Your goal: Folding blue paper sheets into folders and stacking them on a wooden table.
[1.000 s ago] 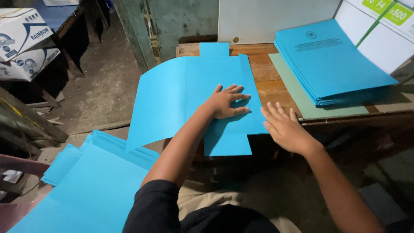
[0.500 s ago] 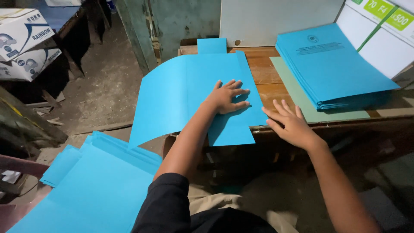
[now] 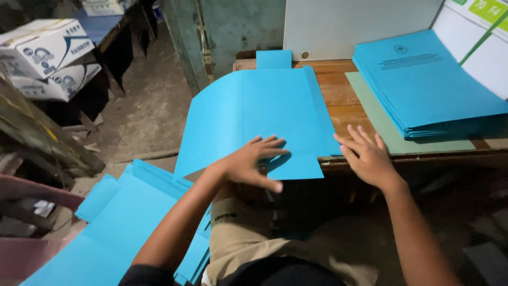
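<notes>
Well left of my hands, a stack of blue card sheets (image 3: 106, 228) rests low beside my knee. My left hand (image 3: 254, 161) lies flat and spread on the blue folder sheet (image 3: 254, 116), fingers open, pressing its near edge rather than gripping it. My right hand (image 3: 368, 153) is also open, palm down, on the worktop (image 3: 338, 100) edge just beside the sheet's right flap, holding nothing. Further right sits a pile of finished blue folders (image 3: 423, 85). The sheet's left half bows up off the worktop and overhangs it; I judge it could slide or crease crookedly if my left palm lifts. Its long axis runs left to right, with the small tab pointing away from me.
</notes>
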